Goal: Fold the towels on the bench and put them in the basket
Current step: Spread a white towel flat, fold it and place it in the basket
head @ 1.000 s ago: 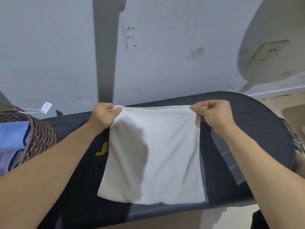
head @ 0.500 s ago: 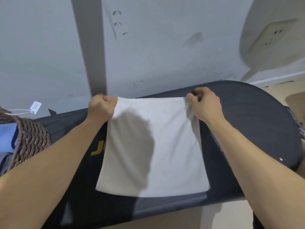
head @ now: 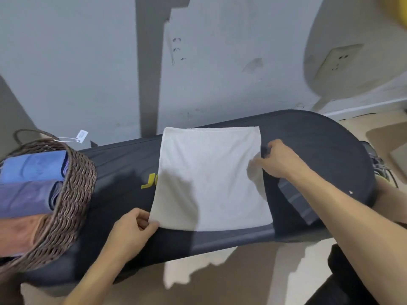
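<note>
A white towel (head: 211,172) lies flat and folded on the black bench (head: 319,146). My left hand (head: 132,230) pinches its near left corner between thumb and fingers. My right hand (head: 277,159) rests at the towel's right edge, fingers curled at the cloth; whether it grips the edge is hidden. At the bench's left end stands a brown wicker basket (head: 72,194), holding folded blue (head: 33,166) and purple (head: 24,199) towels and an orange one beneath them.
A grey wall rises right behind the bench, with a wall socket (head: 339,58) at the upper right. A white tag (head: 82,135) hangs off the basket handle. Tan floor lies below the bench's near edge.
Both hands let go of the towel's far corners. The left hand came back to the near left corner and the right hand dropped to the right edge. The towel now lies flat.
</note>
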Action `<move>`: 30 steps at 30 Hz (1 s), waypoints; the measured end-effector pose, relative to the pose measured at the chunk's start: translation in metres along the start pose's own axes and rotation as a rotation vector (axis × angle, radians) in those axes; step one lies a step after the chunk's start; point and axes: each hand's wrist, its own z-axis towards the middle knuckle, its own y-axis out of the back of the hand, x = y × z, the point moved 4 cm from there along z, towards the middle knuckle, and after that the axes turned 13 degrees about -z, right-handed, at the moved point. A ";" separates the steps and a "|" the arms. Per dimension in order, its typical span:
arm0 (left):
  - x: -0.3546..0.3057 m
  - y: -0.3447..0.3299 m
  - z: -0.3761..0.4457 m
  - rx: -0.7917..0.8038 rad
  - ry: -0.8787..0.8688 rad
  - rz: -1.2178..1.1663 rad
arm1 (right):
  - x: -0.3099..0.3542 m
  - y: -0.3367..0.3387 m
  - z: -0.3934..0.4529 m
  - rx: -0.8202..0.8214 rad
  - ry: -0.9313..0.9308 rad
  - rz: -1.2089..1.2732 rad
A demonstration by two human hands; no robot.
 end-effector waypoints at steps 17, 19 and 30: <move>0.029 0.000 -0.020 0.087 0.139 -0.229 | -0.057 -0.058 -0.104 0.191 0.200 0.154; 0.033 -0.003 -0.027 0.155 0.190 -0.172 | -0.067 -0.065 -0.106 0.270 0.092 0.166; -0.025 0.014 -0.010 -0.044 -0.133 0.385 | -0.067 -0.059 -0.081 0.363 -0.069 -0.037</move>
